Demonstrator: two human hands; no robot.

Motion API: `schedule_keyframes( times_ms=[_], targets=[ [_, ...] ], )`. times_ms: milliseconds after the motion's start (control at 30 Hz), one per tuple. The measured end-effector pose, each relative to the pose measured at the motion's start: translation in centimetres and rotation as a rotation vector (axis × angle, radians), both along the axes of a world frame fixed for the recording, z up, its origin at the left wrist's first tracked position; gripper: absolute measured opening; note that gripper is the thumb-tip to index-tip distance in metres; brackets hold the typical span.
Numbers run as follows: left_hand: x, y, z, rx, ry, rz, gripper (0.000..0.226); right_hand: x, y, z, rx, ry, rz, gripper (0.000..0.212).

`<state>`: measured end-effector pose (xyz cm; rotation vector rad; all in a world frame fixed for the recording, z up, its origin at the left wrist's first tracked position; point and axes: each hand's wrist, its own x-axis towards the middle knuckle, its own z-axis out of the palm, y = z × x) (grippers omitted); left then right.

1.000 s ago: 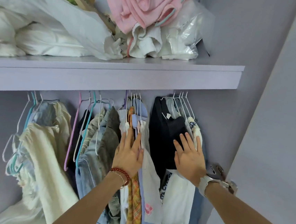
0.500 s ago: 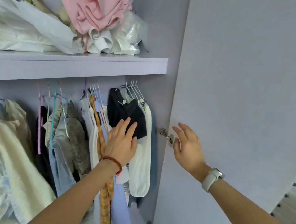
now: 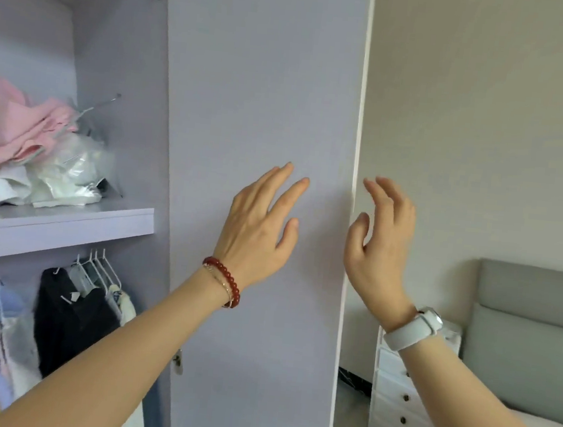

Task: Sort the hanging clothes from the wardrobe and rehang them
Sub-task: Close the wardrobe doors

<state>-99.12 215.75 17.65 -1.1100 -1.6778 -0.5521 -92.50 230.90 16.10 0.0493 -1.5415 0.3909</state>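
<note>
Both hands, left hand and right hand, are empty with fingers loose beside the wardrobe door; hanging clothes remain unsorted.

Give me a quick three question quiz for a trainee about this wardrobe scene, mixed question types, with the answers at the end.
1. True or false: the left hand grips a hanger.
2. Multiple choice: the right hand is A) flat on the shelf, B) near the free edge of the wardrobe door, holding nothing, C) holding the black garment.
3. Fill in: on the shelf a ____ coloured cloth pile lies above the hanging black garment.

Key: 1 false, its fingers are spread in front of the door panel. 2 B. 3 pink.
</note>
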Motion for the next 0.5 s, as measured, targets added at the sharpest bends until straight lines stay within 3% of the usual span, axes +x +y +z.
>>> schedule_keyframes(
  times_ms=[100, 167, 333, 500],
  targets=[
    [0.3, 2.2, 1.1, -0.017, -0.009, 0.011, 0.048, -0.5, 1.0, 1.4, -0.312, -0.251, 0.293, 0.045],
    [0.4, 2.5, 1.2, -0.019, -0.044, 0.021, 0.051, -0.7, 0.8, 0.9, -0.294, -0.332, 0.390, 0.032],
    [1.0, 0.4, 1.2, -0.006, -0.046, 0.033, 0.051, -0.3, -0.8, -0.5, -0.262, -0.154, 0.551, 0.042],
    [2.1, -4.2, 2.5, 0.040, 0.170, 0.075, 0.048, 0.3, -5.0, -1.1, -0.104, -0.030, 0.802, 0.040]
  ],
)
